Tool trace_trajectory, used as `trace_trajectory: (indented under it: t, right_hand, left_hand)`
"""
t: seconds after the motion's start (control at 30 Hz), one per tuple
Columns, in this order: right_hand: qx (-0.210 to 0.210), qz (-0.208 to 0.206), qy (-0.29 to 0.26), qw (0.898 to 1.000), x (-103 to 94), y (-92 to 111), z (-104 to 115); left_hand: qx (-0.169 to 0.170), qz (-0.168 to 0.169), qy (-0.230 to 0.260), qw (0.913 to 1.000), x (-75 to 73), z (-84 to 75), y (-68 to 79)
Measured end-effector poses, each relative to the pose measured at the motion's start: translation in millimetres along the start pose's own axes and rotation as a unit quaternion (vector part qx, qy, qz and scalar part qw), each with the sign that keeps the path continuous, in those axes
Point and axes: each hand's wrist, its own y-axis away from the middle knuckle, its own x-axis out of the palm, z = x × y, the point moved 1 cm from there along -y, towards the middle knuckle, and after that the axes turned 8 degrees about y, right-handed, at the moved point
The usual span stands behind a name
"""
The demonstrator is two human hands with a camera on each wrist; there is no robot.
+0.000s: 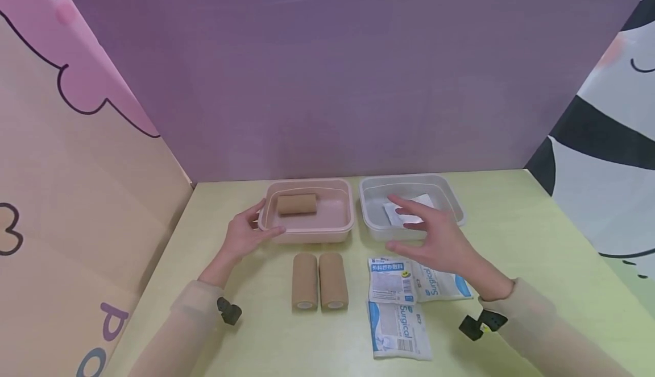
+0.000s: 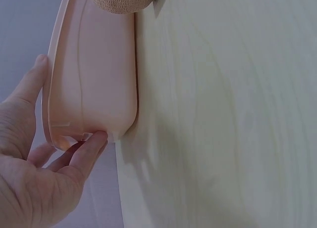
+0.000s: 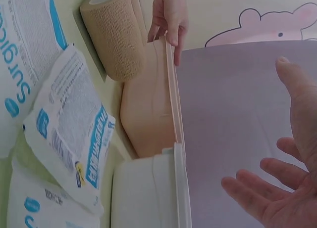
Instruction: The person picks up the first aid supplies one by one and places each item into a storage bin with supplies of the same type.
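Note:
At its left end, the pink plastic bin (image 1: 317,237) is held by my left hand (image 1: 243,235), thumb and fingers around the rim. One tan bandage roll (image 1: 297,204) lies on its side inside that bin. My right hand (image 1: 435,236) hovers over the front right of the white plastic bin (image 1: 376,231), fingers spread and nothing in them. Partly hidden beneath this hand, a small white packet (image 1: 393,215) lies in the white bin. Two more bandage rolls (image 1: 305,280) lie side by side in front of the pink bin.
Several surgical gauze packets lie before the white bin: one with a blue band (image 1: 391,286), one to its right (image 1: 441,284) under the right wrist, one nearer me (image 1: 400,331). A purple wall (image 1: 327,81) rises behind both bins, with printed panels at either side.

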Motion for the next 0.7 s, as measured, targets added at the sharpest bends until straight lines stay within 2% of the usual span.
trace_trajectory:
  t: [0.4,0.7]
  right_hand:
    - [0.004,0.051,-0.042,0.998,21.2,1.3,13.3]
    - [-0.008,0.071,-0.079,0.994,39.7,3.3,28.5]
  left_hand:
    - [-0.002,-0.005,-0.025,0.9997,0.2,-2.4,2.5]
    - [-0.008,-0.003,-0.009,0.9999,1.2,-2.2,3.9]
